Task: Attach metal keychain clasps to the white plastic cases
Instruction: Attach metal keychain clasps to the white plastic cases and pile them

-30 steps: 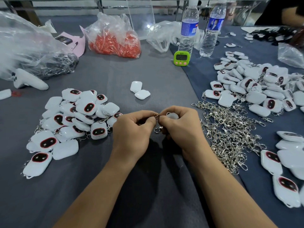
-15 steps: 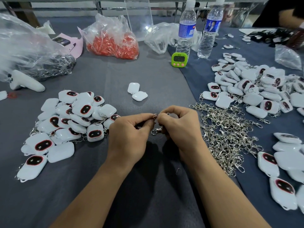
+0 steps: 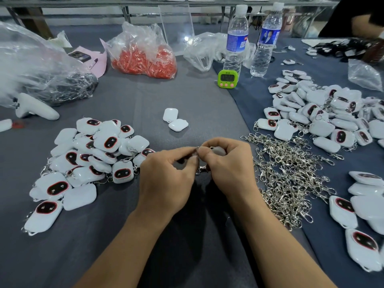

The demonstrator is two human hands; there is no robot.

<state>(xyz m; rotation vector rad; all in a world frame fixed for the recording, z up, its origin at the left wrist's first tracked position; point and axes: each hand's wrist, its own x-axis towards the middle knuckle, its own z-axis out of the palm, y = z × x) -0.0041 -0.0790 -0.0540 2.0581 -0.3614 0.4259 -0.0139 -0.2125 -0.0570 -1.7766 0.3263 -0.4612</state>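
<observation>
My left hand (image 3: pixel 166 179) and my right hand (image 3: pixel 228 165) meet at the table's middle, fingertips pinching a small metal keychain clasp (image 3: pixel 202 169) whose ring shows between the thumbs. A white plastic case (image 3: pixel 218 150) sits tucked under my right hand's fingers, mostly hidden. A heap of loose silver clasps (image 3: pixel 286 175) lies just right of my hands. White cases with clasps on them are piled at the left (image 3: pixel 89 161). More white cases spread over the right side (image 3: pixel 324 119).
Two plain white cases (image 3: pixel 174 120) lie apart behind my hands. A green timer (image 3: pixel 227 78), two water bottles (image 3: pixel 236 40), a bag of red parts (image 3: pixel 145 57) and a bag of dark chains (image 3: pixel 52 80) stand farther back. Another person's arm (image 3: pixel 365 19) is at the far right.
Both hands stay together at the same spot; the fingers shifted slightly on the clasp. The camera view drifted a little.
</observation>
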